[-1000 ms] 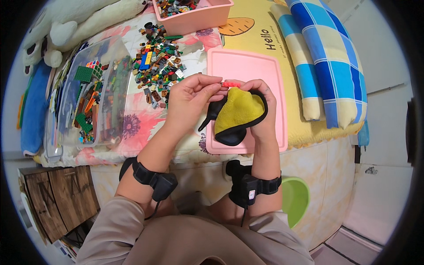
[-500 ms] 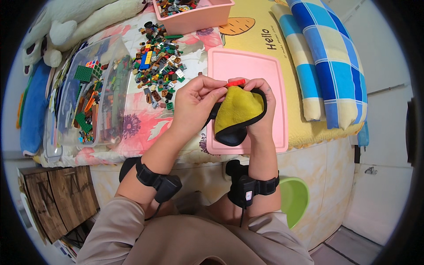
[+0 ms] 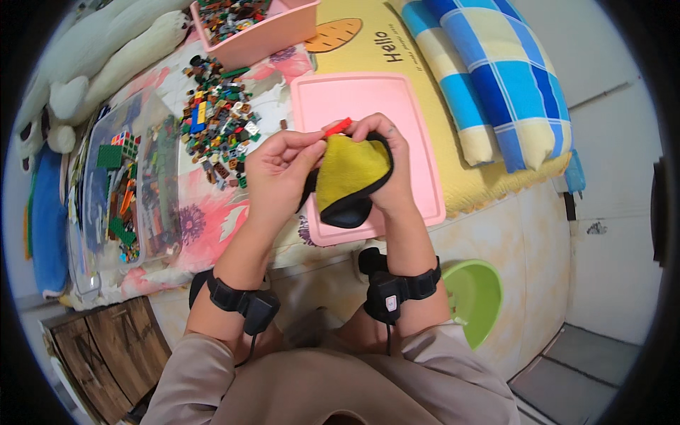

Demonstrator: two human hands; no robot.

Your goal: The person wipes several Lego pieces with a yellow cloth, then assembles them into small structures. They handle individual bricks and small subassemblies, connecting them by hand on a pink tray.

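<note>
Above the pink lid (image 3: 425,191), a yellow cloth with black edging (image 3: 352,166) hangs folded between my hands. A narrow red toy brick (image 3: 338,127) shows at the cloth's top edge. My left hand (image 3: 273,170) is closed, thumb and fingers pinching at the brick's left end and the cloth beside it. My right hand (image 3: 397,166) is wrapped round the cloth's right side, its fingertips close to the brick's right end. The cloth and fingers partly cover the brick.
Loose toy bricks (image 3: 219,120) lie piled left of the lid. Behind them stands a pink bin (image 3: 262,44) of bricks. A clear plastic box (image 3: 164,177) with bricks and a puzzle cube is farther left. Checked blue bedding (image 3: 496,78) lies right; a green basin (image 3: 478,301) sits below.
The view has shifted, so the bed and my hands appear farther left. The red brick now slants up more to the right. Both hands keep their hold.
</note>
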